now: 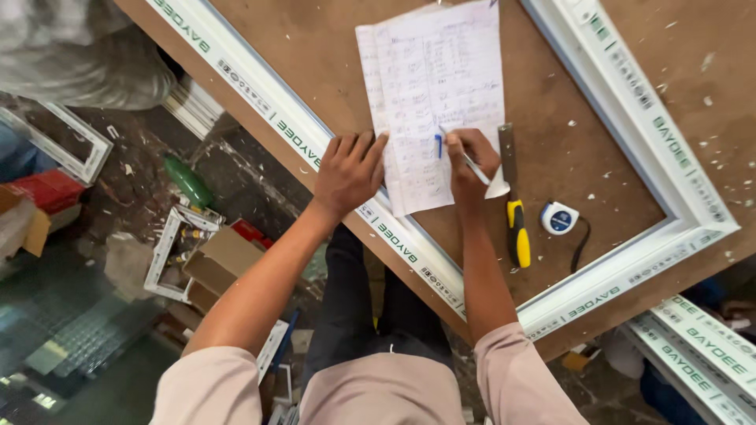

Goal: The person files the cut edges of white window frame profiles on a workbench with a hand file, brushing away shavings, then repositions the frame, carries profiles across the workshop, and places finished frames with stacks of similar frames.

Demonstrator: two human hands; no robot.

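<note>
A sheet of paper [433, 86] covered in handwriting lies on the brown board [551, 149], inside a white window frame [669, 165]. My left hand [349, 171] rests flat on the paper's left edge and on the frame's near rail. Gripped in my right hand [471, 161] is a white pen [472, 161] with a blue cap, its tip on the paper. Just right of that hand lies a chisel [513, 205] with a yellow handle.
A small white and blue tape measure [559, 218] with a black strap sits right of the chisel. White chips speckle the board. More white frame profiles [709, 346] lie at lower right. On the floor at left are cardboard boxes [224, 260], a green bottle [187, 181] and frame offcuts.
</note>
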